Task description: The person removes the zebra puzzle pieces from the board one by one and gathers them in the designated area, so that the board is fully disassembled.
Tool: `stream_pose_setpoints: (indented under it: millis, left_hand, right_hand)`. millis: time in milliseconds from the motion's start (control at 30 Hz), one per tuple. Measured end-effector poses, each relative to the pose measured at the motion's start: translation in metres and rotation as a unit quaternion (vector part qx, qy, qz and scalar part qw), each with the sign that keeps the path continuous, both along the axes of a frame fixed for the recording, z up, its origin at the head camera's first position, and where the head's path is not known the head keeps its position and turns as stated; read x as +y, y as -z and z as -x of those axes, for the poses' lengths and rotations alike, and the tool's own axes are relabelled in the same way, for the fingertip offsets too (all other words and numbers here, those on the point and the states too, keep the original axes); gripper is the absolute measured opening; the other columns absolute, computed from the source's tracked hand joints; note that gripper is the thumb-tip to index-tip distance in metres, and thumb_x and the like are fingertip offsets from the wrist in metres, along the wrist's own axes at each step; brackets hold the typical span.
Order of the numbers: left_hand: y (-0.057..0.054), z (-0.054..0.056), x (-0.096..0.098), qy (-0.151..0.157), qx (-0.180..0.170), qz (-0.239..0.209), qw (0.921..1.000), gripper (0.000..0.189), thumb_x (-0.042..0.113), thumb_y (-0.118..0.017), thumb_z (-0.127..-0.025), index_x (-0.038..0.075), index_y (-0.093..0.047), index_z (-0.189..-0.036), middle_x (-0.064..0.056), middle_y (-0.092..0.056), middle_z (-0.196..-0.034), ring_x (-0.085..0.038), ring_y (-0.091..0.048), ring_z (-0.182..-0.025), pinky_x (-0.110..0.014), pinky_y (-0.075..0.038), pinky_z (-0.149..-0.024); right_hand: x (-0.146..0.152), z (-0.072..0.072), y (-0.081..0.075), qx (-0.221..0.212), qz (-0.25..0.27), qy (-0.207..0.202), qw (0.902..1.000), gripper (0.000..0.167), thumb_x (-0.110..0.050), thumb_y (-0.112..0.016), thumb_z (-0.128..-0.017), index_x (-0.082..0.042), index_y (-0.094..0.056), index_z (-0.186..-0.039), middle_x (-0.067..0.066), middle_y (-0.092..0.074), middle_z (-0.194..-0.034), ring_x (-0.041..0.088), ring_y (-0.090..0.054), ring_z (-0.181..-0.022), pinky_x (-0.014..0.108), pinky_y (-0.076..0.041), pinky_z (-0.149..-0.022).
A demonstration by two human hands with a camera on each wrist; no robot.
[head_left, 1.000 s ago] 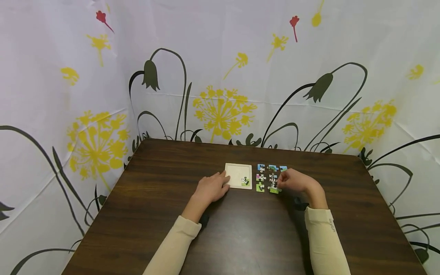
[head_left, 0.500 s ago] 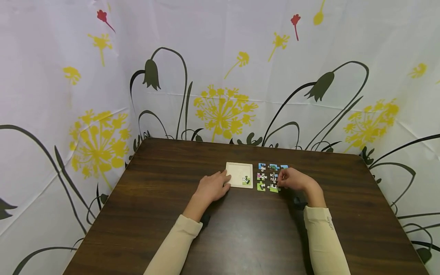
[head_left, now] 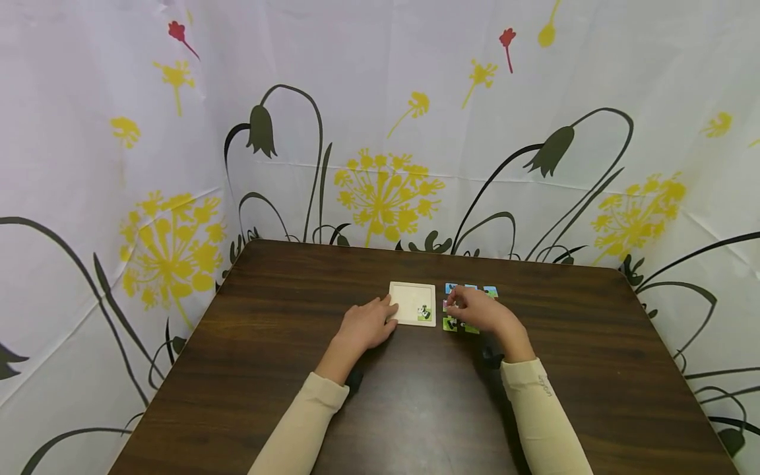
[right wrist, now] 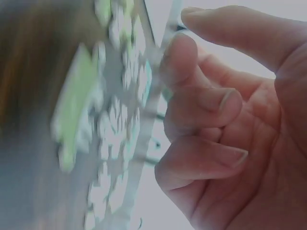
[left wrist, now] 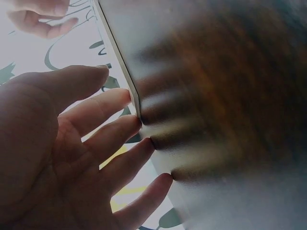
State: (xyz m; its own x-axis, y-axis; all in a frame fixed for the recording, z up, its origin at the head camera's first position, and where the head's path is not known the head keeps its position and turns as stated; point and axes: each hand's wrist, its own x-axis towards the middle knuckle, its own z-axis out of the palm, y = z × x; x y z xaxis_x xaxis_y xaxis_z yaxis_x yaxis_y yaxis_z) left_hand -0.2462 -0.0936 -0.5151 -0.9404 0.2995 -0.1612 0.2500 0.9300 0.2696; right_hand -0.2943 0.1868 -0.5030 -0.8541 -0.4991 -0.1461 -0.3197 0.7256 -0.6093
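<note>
On the table a pale square puzzle tray (head_left: 410, 297) holds one green, black and white jigsaw piece (head_left: 424, 313) in its near right corner. My left hand (head_left: 367, 322) lies at the tray's left edge, fingers extended; in the left wrist view its fingertips meet the tray rim (left wrist: 117, 55) and the tabletop. Just right of the tray, my right hand (head_left: 483, 310) hovers over the loose jigsaw pieces (head_left: 450, 324), covering some of them. The right wrist view shows its fingers (right wrist: 201, 160) loosely bent, thumb and index apart, with no piece visible between them.
Loose pieces stand in rows, blue ones (head_left: 490, 291) along the far side and green ones nearer. The dark wooden table (head_left: 427, 396) reaches back to a white flower-printed curtain (head_left: 380, 79).
My right hand has moved left from the right-hand column of pieces to above the left and middle ones. My left hand has stayed at the tray.
</note>
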Motion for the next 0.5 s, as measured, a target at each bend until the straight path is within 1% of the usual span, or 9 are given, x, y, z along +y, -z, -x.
stream_pose_setpoints:
  millis: [133,267,400,500]
  left_hand:
    - [-0.001,-0.001,-0.001,-0.002,-0.003,-0.001,1.0000,0.048,0.036,-0.058,-0.112,0.024,-0.057,-0.159,-0.004,-0.043,-0.172,-0.027,-0.043,-0.159,-0.062,-0.039,-0.125]
    - [0.000,-0.002,0.000,-0.001,-0.006,-0.002,1.0000,0.048,0.036,-0.057,-0.113,0.024,-0.056,-0.159,-0.003,-0.043,-0.172,-0.027,-0.043,-0.159,-0.063,-0.038,-0.125]
    - [0.000,-0.002,0.000,0.002,-0.007,0.001,1.0000,0.049,0.037,-0.057,-0.112,0.024,-0.056,-0.159,-0.003,-0.043,-0.172,-0.027,-0.043,-0.159,-0.063,-0.039,-0.124]
    - [-0.002,-0.002,0.000,0.004,-0.006,0.004,1.0000,0.049,0.037,-0.057,-0.112,0.024,-0.056,-0.160,-0.003,-0.043,-0.173,-0.027,-0.043,-0.159,-0.062,-0.039,-0.124]
  right_hand:
    - [-0.025,-0.002,0.005,0.006,-0.027,-0.005,0.9996,0.029,-0.018,-0.070,-0.105,-0.002,-0.064,-0.128,0.005,-0.064,-0.088,0.015,-0.055,-0.071,0.032,-0.047,-0.067]
    - [-0.041,-0.006,0.010,0.015,-0.062,-0.003,0.9980,0.039,-0.021,-0.072,-0.104,-0.004,-0.062,-0.138,0.002,-0.064,-0.087,0.015,-0.057,-0.071,0.033,-0.048,-0.067]
    - [-0.047,-0.008,0.013,0.021,-0.089,0.010,0.9957,0.043,-0.022,-0.074,-0.103,-0.008,-0.062,-0.142,0.001,-0.064,-0.086,0.016,-0.057,-0.072,0.035,-0.048,-0.068]
    - [-0.047,-0.007,0.013,0.020,-0.087,0.017,0.9959,0.040,-0.022,-0.075,-0.102,-0.010,-0.063,-0.138,0.002,-0.064,-0.086,0.016,-0.057,-0.072,0.035,-0.048,-0.067]
